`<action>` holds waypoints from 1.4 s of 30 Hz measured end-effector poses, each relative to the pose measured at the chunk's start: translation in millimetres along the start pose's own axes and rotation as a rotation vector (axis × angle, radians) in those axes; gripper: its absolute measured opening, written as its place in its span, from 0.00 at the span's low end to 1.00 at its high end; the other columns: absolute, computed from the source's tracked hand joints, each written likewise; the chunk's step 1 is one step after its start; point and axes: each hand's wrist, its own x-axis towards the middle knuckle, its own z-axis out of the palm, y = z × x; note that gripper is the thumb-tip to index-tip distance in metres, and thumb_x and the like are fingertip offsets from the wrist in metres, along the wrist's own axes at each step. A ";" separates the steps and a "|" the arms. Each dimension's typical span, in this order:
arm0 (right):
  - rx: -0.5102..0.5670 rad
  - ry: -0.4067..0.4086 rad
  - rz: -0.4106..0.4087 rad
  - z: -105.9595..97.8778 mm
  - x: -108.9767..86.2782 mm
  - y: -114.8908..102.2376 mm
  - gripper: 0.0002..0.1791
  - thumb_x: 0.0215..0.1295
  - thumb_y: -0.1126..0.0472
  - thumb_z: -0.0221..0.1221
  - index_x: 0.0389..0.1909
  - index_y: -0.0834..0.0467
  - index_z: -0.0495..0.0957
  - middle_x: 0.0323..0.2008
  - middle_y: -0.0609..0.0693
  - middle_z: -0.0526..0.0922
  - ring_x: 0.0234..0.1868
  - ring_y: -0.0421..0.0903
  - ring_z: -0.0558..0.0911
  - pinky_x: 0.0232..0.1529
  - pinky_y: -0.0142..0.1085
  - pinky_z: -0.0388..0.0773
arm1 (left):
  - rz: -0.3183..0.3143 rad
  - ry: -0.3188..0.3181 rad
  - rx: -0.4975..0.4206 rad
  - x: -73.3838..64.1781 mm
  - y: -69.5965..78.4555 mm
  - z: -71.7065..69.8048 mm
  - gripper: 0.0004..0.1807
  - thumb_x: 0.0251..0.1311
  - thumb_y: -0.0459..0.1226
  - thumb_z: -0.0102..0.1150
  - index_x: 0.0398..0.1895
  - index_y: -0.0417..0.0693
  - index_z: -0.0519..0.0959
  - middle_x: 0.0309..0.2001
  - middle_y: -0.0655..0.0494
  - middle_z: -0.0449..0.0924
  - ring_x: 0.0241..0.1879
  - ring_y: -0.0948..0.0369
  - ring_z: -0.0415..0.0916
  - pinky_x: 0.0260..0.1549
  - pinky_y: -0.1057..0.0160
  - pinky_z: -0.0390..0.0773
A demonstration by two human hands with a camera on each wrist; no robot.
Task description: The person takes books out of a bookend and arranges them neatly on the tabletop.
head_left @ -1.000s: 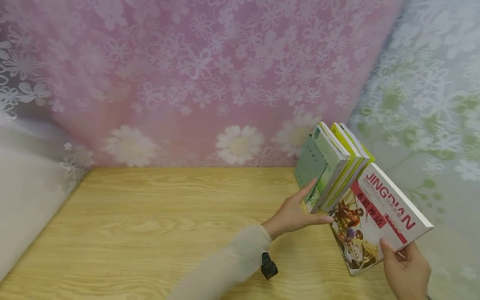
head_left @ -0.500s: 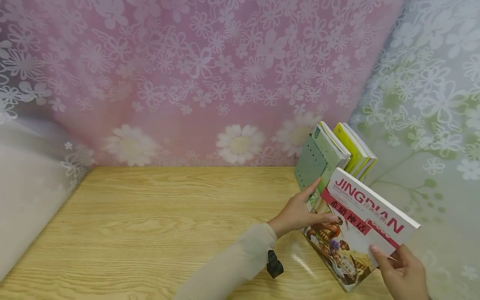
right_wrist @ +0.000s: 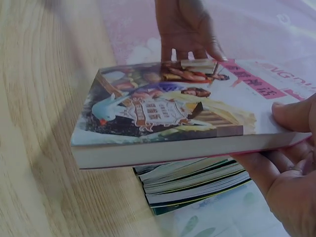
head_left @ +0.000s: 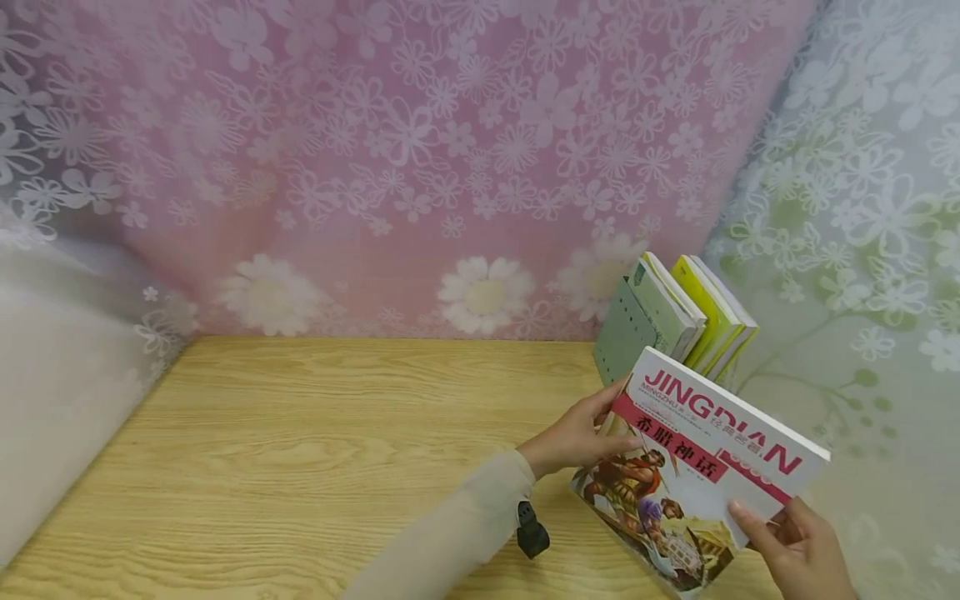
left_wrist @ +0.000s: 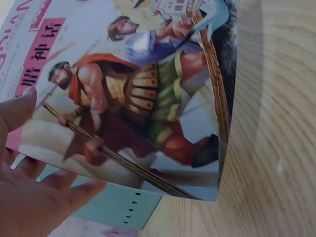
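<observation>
A thick paperback book [head_left: 675, 475] with a white, red-banded cover and painted warriors is held tilted in front of the other books. My right hand [head_left: 798, 546] grips its right edge, thumb on the cover and fingers beneath, as the right wrist view also shows. At the opposite edge is my left hand [head_left: 581, 433], its thumb [left_wrist: 19, 108] on the cover and its fingers behind the book. Farther back, several upright books [head_left: 708, 312] with green and yellow covers stand beside a green bookend [head_left: 622, 329]; the held book hides their lower parts.
The wood-grain tabletop [head_left: 300, 467] stretches to the left. A pink flowered backdrop [head_left: 412, 167] rises behind it, and a pale flowered one [head_left: 862, 292] closes off the right side. A black strap [head_left: 532, 533] hangs at my left wrist.
The book has moved left and toward me, away from the row, in my right hand. My left hand, earlier by the row, now holds the book's left edge. A gap shows between the standing books.
</observation>
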 end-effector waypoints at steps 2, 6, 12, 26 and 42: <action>0.015 -0.012 -0.027 0.2 1.0 -0.4 0.25 0.63 0.73 0.58 0.58 0.47 0.73 0.39 0.23 0.78 0.27 0.33 0.83 0.21 0.31 0.79 | -0.018 -0.026 -0.011 -3.3 -3.8 -4.2 0.37 0.65 0.40 0.59 0.73 0.69 0.55 0.69 0.65 0.63 0.65 0.66 0.62 0.61 0.60 0.67; 0.144 -0.072 -0.100 2.1 3.9 -0.7 0.27 0.62 0.77 0.56 0.56 0.48 0.74 0.40 0.28 0.82 0.30 0.34 0.84 0.23 0.30 0.80 | -0.042 -0.050 -0.043 -10.4 -9.6 -12.3 0.30 0.65 0.38 0.58 0.70 0.58 0.65 0.57 0.56 0.78 0.48 0.70 0.76 0.46 0.69 0.77; 0.425 -0.215 -0.123 6.7 7.2 5.1 0.27 0.65 0.80 0.49 0.60 0.54 0.71 0.46 0.36 0.83 0.38 0.37 0.85 0.28 0.33 0.83 | -0.053 -0.047 -0.075 -17.1 -10.3 -20.8 0.28 0.62 0.35 0.62 0.66 0.50 0.70 0.44 0.53 0.84 0.36 0.70 0.79 0.37 0.69 0.81; 0.435 -0.507 0.102 9.7 27.8 18.1 0.25 0.75 0.68 0.43 0.64 0.39 0.64 0.51 0.31 0.78 0.49 0.33 0.80 0.41 0.33 0.81 | -0.038 0.018 -0.176 -31.6 -8.6 -36.4 0.23 0.58 0.29 0.63 0.59 0.41 0.76 0.43 0.42 0.84 0.33 0.67 0.80 0.31 0.67 0.81; 0.645 -0.335 -0.194 5.9 60.5 21.5 0.28 0.73 0.76 0.37 0.73 0.66 0.50 0.65 0.42 0.70 0.63 0.35 0.72 0.55 0.27 0.74 | -0.107 0.161 -0.182 -56.3 -9.4 -75.1 0.26 0.59 0.33 0.64 0.62 0.43 0.73 0.38 0.51 0.82 0.33 0.65 0.78 0.30 0.67 0.79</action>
